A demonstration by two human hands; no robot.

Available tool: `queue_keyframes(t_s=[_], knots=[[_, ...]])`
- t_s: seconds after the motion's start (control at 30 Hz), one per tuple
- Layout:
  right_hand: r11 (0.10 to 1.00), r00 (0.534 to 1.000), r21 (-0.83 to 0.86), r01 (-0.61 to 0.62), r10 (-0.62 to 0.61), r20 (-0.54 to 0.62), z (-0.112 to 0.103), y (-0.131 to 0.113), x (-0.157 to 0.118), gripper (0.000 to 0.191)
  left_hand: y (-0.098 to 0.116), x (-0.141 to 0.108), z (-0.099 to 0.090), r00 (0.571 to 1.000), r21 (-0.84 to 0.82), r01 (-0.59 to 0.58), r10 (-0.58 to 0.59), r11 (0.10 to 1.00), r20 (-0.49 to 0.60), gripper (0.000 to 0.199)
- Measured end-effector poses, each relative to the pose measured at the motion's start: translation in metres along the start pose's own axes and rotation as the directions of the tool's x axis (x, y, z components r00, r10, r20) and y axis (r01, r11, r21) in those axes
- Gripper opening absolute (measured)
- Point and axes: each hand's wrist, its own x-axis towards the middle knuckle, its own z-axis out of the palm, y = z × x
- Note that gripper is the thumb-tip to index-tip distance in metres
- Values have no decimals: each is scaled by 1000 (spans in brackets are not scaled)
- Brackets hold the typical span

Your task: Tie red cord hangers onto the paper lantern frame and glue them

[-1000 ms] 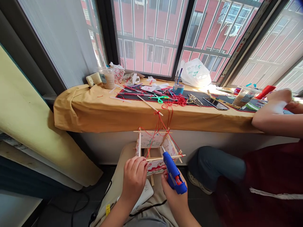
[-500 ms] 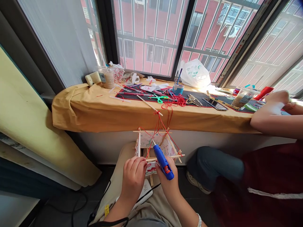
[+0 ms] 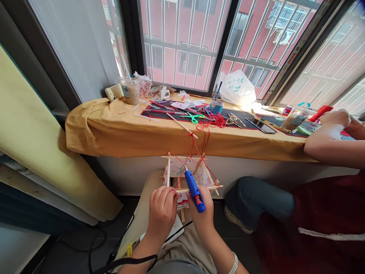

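Observation:
A frame of thin wooden sticks with drawn-on paper panels rests over my lap, red string tied at its corners. The string runs up to a loose stick on the cloth's edge. My left hand pinches the near left corner of the frame. My right hand is closed round a blue glue gun, its nozzle pointing up and away from me, while its fingers also touch the near stick. The fingertips of both hands are partly hidden.
Green scissors, a red string pile, a blue cup, a phone and drink cups lie on the orange cloth. At the right, a person's arm leans there. A white device sits on my lap.
The view has shifted slightly. The glue gun has tilted a little more upright in my right hand. Both hands keep their hold at the frame's near side.

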Motion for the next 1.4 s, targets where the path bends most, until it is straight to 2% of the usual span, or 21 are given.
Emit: queue_keyframes(t_s=[0.2, 0.33, 0.5, 1.4], knots=[[999, 998, -6, -42, 42, -47, 5, 2, 0, 13, 0, 0, 3, 1000, 5, 4, -4, 1000, -3, 7], [999, 998, 2, -35, 35, -60, 8, 4, -1, 11, -2, -2, 6, 999, -53, 32, -32, 998, 3, 8], [1000, 999, 2, -29, 29, -46, 9, 4, -2, 9, -2, -3, 8, 999, -100, 54, -54, 994, 8, 10], [998, 998, -39, -58, 58, -6, 11, -1, -3, 14, -1, -4, 8, 997, -110, 76, -76, 991, 1, 9]])
